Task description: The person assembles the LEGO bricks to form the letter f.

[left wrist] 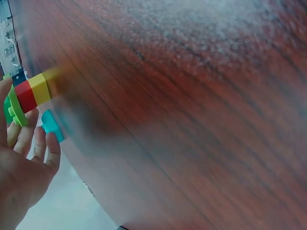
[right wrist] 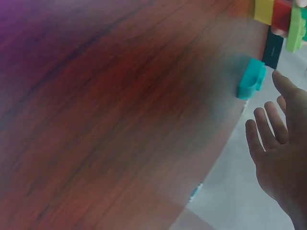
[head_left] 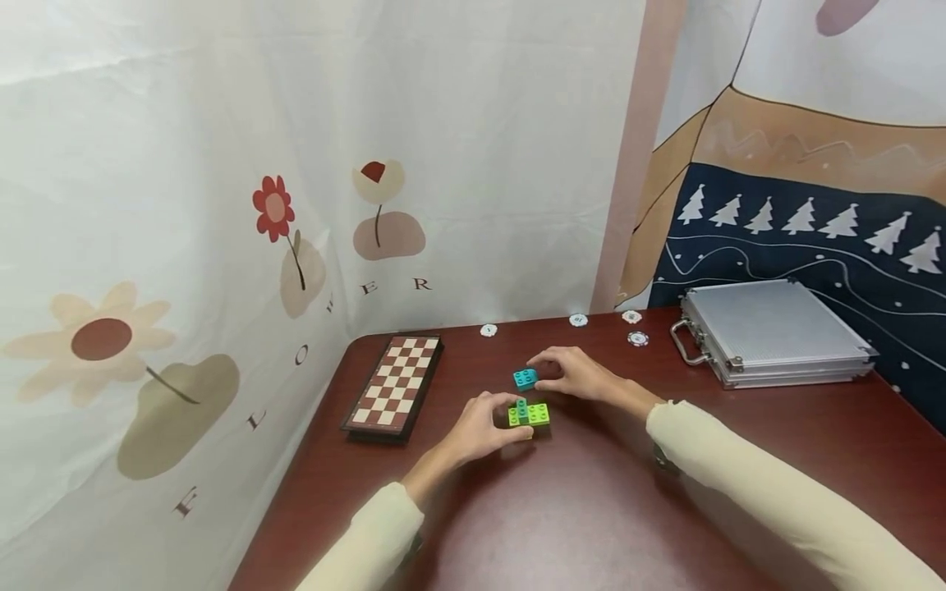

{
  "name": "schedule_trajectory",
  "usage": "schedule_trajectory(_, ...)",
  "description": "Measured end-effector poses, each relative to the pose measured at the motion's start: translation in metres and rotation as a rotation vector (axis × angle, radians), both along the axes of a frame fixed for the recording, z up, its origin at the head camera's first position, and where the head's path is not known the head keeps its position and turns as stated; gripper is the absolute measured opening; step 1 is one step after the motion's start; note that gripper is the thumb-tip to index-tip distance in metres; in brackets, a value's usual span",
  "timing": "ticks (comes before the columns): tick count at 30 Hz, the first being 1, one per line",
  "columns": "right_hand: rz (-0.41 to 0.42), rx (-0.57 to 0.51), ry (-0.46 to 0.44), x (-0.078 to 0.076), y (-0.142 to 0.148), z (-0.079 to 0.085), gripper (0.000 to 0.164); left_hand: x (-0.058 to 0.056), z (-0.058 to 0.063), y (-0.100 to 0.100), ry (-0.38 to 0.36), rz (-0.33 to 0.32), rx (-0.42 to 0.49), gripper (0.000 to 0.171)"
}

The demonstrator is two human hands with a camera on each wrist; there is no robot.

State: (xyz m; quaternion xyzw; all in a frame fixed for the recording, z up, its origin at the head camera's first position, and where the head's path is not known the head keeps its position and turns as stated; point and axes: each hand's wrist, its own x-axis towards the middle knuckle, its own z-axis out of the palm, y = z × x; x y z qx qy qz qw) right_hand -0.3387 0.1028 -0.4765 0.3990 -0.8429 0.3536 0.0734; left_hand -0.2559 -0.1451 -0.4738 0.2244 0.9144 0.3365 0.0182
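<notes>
A stack of toy building bricks stands on the table in front of me. It has a yellow brick (left wrist: 40, 89) at the bottom, a red brick (left wrist: 25, 96) above it, a long lime brick (head_left: 541, 414) across that and a small green brick (head_left: 522, 409) on top. My left hand (head_left: 479, 428) holds the stack at the lime brick, thumb on the near side and forefinger on the far side. Just behind the stack lies a turquoise brick (head_left: 525, 378). My right hand (head_left: 576, 374) is beside it, its fingers loosely bent and holding nothing.
A folding chessboard (head_left: 395, 384) lies at the left of the table. Several poker chips, one white chip (head_left: 489, 330) among them, lie along the back edge. A silver case (head_left: 776, 328) sits at the back right. Printed cloth (head_left: 480, 148) hangs behind the table.
</notes>
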Motion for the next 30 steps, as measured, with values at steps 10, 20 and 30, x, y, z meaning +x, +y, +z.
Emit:
schedule_trajectory(10,-0.024,0.065,-0.059,-0.014,-0.006,-0.013,0.043,-0.001,0.009,0.0,0.023,-0.038,0.039,0.05)
schedule_trajectory(20,-0.046,0.089,-0.047,-0.016,-0.012,-0.015,0.036,-0.002,0.009,0.0,0.05,-0.032,0.039,0.038)
schedule_trajectory(30,-0.071,0.093,-0.04,-0.019,-0.01,-0.011,0.033,-0.002,0.011,0.001,0.057,-0.042,0.03,0.037)
